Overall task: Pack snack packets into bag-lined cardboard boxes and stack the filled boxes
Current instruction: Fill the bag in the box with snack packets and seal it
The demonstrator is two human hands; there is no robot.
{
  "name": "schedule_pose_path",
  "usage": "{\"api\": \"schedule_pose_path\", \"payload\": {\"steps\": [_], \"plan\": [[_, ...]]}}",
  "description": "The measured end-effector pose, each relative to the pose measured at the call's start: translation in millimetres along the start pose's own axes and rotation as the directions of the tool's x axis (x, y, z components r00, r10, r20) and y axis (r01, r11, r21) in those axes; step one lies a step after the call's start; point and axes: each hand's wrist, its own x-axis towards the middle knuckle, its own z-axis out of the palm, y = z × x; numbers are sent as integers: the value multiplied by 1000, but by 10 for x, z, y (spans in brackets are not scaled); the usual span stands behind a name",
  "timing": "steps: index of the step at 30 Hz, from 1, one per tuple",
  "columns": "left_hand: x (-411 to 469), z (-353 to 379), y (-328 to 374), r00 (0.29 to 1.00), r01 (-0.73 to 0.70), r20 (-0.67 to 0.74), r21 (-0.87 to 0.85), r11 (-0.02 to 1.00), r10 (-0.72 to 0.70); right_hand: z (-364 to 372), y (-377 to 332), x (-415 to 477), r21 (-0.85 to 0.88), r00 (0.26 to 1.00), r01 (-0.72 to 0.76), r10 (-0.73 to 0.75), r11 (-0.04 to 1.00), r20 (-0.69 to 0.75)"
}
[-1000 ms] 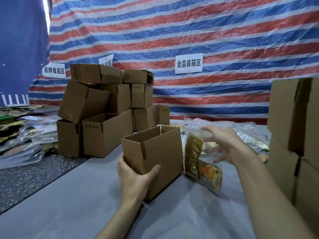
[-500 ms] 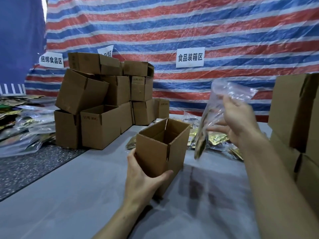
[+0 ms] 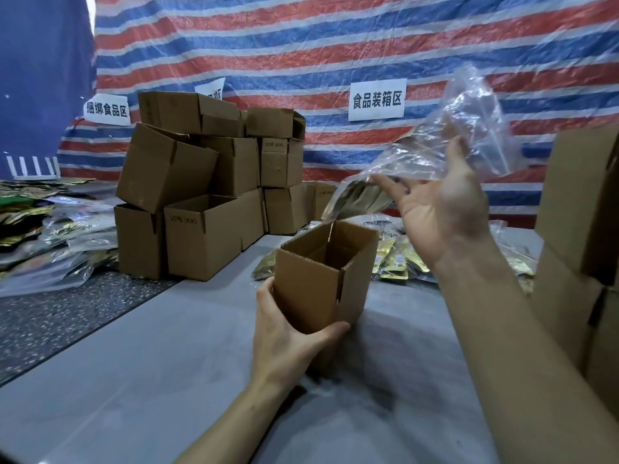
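The left hand (image 3: pixel 284 333) grips the near bottom corner of a small open cardboard box (image 3: pixel 321 283). Its thumb lies along the base of the front face and its fingers wrap the left side. The box stands upright on the grey table (image 3: pixel 134 380), flaps open; what shows of its inside is bare cardboard.

Above and to the right of the box, the right hand (image 3: pixel 442 209) is raised with the palm turned toward the camera. It holds a clear plastic bag (image 3: pixel 452 142) between the thumb and the outstretched fingers. The bag slants down to the left, and its lower end, with gold-and-dark snack packets (image 3: pixel 358 195) inside, hangs just above the far rim of the box without touching it.

Behind the box, more gold packets (image 3: pixel 395 259) lie loose on the table. At the right edge stands a tall stack of boxes (image 3: pixel 582 212). To the left, a heap of brown boxes (image 3: pixel 201 195) is piled several high, some tilted and one open at the top. Further left, bagged packets (image 3: pixel 50 236) lie spread beside a dark speckled surface (image 3: pixel 67 316).

A red, white and blue striped tarp (image 3: pixel 301 45) hangs at the back, with white signs (image 3: pixel 376 99) fixed to it.
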Motion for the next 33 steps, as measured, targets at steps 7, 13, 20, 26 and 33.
{"api": "schedule_pose_path", "payload": {"steps": [7,13,20,26,33], "plan": [[9,-13,-7,1000,20,8,-3,1000,-20,37,209,-5,-252,994,-102,88,962,-66],[4,-10,10,1000,-14,18,3,1000,14,-60,377,-77,-910,992,-103,111,403,-63],[20,-21,-4,999,-17,44,-14,1000,18,-41,360,-105,-992,992,123,14,-3,123],[19,-20,-14,996,-33,77,-37,999,36,62,275,-164,-976,944,219,255,-6,210],[43,-98,-10,988,0,155,-157,988,25,27,55,-84,-931,894,194,336,308,297]]}}
